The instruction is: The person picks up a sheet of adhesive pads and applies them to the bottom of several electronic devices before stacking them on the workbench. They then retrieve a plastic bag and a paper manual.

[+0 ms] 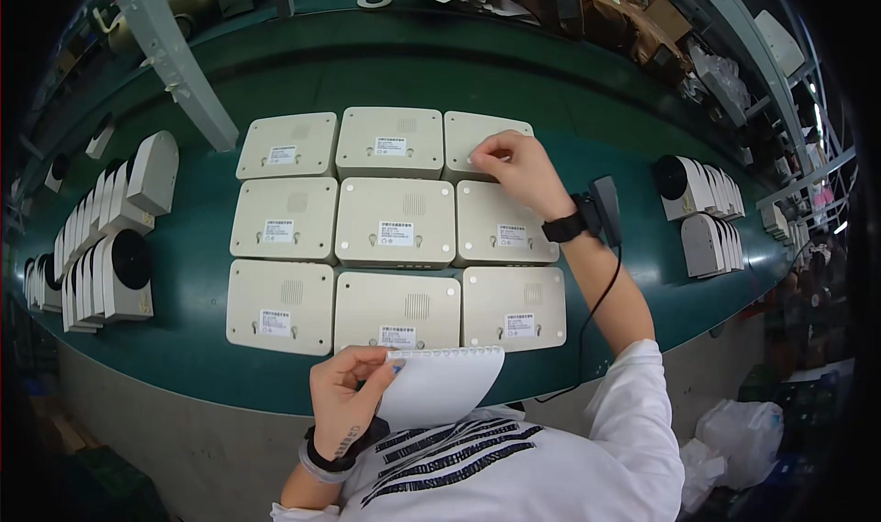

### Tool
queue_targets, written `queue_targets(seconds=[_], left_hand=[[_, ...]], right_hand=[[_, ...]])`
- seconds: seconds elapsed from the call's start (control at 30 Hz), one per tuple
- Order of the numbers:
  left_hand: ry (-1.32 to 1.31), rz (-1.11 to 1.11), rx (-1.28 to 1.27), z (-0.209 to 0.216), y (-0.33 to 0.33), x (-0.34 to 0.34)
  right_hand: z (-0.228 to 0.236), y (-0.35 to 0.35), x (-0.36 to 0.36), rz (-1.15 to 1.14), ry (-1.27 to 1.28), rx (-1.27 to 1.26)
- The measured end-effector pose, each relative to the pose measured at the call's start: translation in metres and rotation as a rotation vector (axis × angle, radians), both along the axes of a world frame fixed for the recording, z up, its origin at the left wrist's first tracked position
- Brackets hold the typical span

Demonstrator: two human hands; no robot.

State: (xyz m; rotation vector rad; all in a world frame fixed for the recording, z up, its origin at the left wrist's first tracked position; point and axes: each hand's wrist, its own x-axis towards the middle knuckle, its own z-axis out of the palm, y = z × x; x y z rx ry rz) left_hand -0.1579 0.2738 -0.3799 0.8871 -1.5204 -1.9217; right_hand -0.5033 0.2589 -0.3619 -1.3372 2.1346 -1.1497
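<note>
Cream plastic housings lie back side up in three rows of three, each with a white label, vent slots and keyhole slots. Some corners show dark holes; others carry white dots. My left hand pinches the upper left corner of a white sheet with a scalloped row of round tabs along its top edge. The sheet hangs in front of the nearest row. My right hand is closed in a pinch at the near left corner of the far right housing. A small white dot shows at its fingertips.
Upright white housings with black round faces stand in rows on the green table at the left and right. A grey metal post rises at the far left. A black cable hangs from my right wrist.
</note>
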Motion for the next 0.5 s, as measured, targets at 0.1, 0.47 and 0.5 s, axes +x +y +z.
queue_targets(seconds=[0.1, 0.47, 0.5], left_hand=[[0.047, 0.005, 0.115, -0.004, -0.005, -0.001], [0.030, -0.036, 0.115, -0.005, -0.007, -0.003], [0.034, -0.029, 0.113, -0.005, -0.007, -0.003]], right_hand=[[-0.013, -0.017, -0.002, 0.002, 0.013, 0.003], [-0.009, -0.023, 0.000, -0.003, 0.057, 0.128], [-0.009, -0.023, 0.001, -0.007, 0.066, 0.127]])
